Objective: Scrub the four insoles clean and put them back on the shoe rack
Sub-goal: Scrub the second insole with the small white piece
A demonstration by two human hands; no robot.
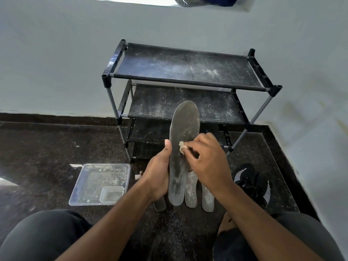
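My left hand (159, 172) grips a dusty grey insole (183, 132) by its lower half and holds it upright in front of me. My right hand (209, 161) pinches a small pale cloth wad (182, 146) and presses it against the insole's middle. Three more insoles lie on the dark floor below: one (160, 204) mostly hidden under my left wrist, one (191, 189) speckled with white dust, and another (207, 198) to its right. The black shoe rack (188, 80) stands against the wall behind, its fabric shelves bare and dusty.
A clear plastic tray (88, 178) with a small tub (111, 194) inside lies on the floor at the left. A black shoe with white stripes (253, 182) sits at the right by the wall. My knees frame the bottom of the view.
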